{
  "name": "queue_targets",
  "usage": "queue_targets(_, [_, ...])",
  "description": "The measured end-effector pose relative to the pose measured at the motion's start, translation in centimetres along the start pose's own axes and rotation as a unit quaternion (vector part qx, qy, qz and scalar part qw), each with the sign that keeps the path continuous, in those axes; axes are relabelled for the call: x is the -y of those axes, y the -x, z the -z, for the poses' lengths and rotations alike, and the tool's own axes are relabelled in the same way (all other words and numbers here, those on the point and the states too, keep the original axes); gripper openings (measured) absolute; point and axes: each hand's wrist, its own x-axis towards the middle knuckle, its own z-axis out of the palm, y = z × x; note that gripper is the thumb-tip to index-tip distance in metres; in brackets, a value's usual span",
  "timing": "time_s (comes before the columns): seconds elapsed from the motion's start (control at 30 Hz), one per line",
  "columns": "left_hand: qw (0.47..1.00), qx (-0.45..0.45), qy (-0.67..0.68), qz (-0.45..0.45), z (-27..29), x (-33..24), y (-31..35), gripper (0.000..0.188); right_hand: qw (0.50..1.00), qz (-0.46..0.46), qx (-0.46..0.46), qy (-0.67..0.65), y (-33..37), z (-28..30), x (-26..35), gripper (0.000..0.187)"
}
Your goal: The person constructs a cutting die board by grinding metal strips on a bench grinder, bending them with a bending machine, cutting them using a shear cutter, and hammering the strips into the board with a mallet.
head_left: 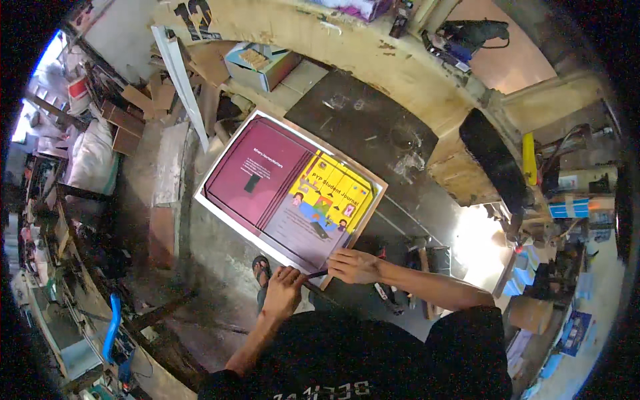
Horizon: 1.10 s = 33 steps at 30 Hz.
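A large printed cover sheet [267,157], purple on its left part and yellow with cartoon figures on its right, lies on a white-edged board in front of me. Thin black lines frame each half, and several close lines run down the middle. At the board's near corner, a thin dark strip [317,274] stretches between my hands. The fingers of my right hand [353,267] pinch one end of it. My left hand [283,290] is closed with curled fingers at the strip's other end, which these fingers partly hide.
A dark worktop [360,110] with clear plastic scraps lies beyond the board. An open box [263,67] stands at the far left, near a pale upright post [180,87]. On the right are a black curved pad [493,157], a yellow handle [529,159] and crowded shelves.
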Motion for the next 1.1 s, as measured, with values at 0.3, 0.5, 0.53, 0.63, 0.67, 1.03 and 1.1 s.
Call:
queue_targets(0.3, [0.985, 0.087, 0.068, 0.133, 3.0, -1.2, -1.7, 0.016, 0.974, -0.089, 0.06, -0.197, -3.9, 6.0, -4.4, 0.029])
queue_targets(0.5, [0.985, 0.069, 0.039, 0.152, 3.0, -2.5, -1.5, 0.014, 0.787, -0.593, -0.044, -0.164, -1.2, 6.4, -15.8, 0.04])
queue_targets(0.53, [0.984, 0.05, 0.042, 0.168, 2.0, -1.8, -1.2, 0.014, 0.778, -0.602, -0.021, -0.176, 0.0, 4.8, -17.1, 0.036])
queue_targets(0.63, [0.99, -0.003, 0.075, 0.122, -0.6, -0.3, 0.8, 0.012, 0.793, -0.584, 0.114, -0.134, -0.8, 3.9, -17.1, 0.032])
queue_targets(0.67, [0.989, -0.006, 0.075, 0.127, -0.6, -0.5, 1.0, 0.012, 0.795, -0.58, 0.117, -0.135, -0.6, 3.5, -17.0, 0.032])
queue_targets(1.03, [0.992, 0.091, 0.031, 0.087, 3.4, -3.5, -1.3, 0.021, 0.797, -0.601, 0.068, -0.012, -1.4, 3.4, -15.6, 0.023])
queue_targets(1.1, [0.989, 0.087, 0.039, 0.112, 1.1, -1.6, 0.2, 0.021, 0.818, -0.574, 0.041, 0.024, -1.4, 2.3, -14.8, 0.02])
